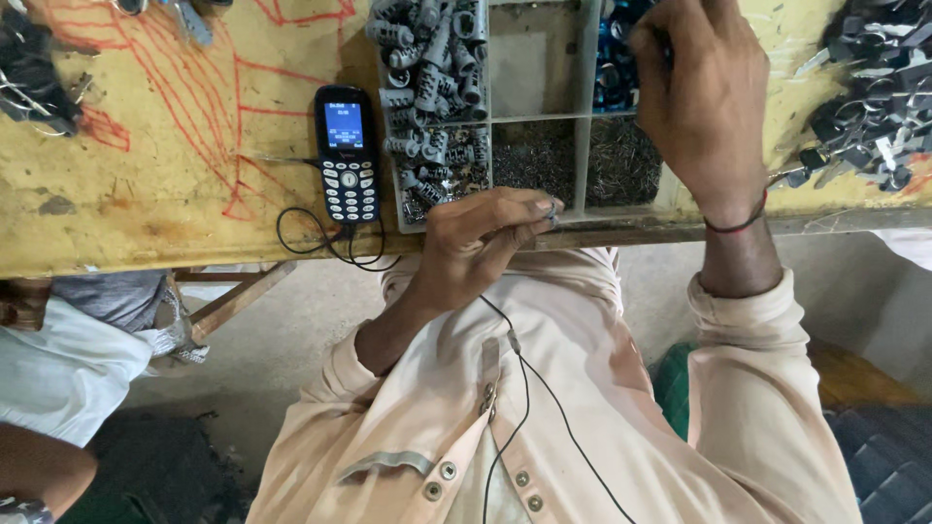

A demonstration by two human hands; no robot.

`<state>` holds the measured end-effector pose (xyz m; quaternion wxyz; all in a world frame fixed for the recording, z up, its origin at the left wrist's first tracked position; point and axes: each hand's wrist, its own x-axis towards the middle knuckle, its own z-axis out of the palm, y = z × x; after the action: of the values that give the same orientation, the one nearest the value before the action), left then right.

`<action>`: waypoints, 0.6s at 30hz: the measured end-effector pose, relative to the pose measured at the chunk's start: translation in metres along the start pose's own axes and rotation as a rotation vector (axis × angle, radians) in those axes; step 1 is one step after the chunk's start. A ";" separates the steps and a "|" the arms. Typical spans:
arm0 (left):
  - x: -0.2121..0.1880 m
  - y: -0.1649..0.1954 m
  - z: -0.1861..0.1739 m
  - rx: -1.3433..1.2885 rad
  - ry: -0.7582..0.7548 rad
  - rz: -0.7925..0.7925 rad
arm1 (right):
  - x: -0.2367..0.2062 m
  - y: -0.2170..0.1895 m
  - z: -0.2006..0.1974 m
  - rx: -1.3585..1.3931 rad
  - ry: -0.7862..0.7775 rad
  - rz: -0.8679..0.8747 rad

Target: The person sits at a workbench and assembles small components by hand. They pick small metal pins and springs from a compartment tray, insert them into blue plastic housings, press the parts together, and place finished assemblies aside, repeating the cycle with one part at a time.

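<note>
Left hand (481, 238) grip pinched together on a small silvery metal ring piece (551, 207), held at the near edge of the grey plastic compartment tray (586, 146) on the worn yellow desk (194, 194). Right hand (701, 97) reaches beyond that grip into the far compartment of blue parts (612, 73), fingers curled in; can't tell if they've closed on anything. Judging by this: one piece picked, mating part not yet out, grey ribbed plastic plugs (432, 68) left of the grip plentiful — lots left.
</note>
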<state>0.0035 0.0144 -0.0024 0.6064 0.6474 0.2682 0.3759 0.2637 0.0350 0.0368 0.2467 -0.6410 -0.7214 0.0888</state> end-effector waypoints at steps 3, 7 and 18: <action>-0.001 0.000 0.001 -0.003 0.015 0.001 | -0.004 -0.002 -0.007 0.522 -0.003 0.255; -0.002 0.002 0.000 -0.030 -0.014 -0.028 | -0.018 -0.014 -0.010 1.187 0.086 0.528; 0.008 0.019 -0.009 0.379 -0.136 0.246 | -0.069 -0.058 -0.036 1.040 -0.177 0.498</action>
<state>-0.0018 0.0238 0.0177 0.4404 0.8012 0.2117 0.3454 0.2336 -0.0478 0.0764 0.4394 -0.5760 -0.4287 0.5398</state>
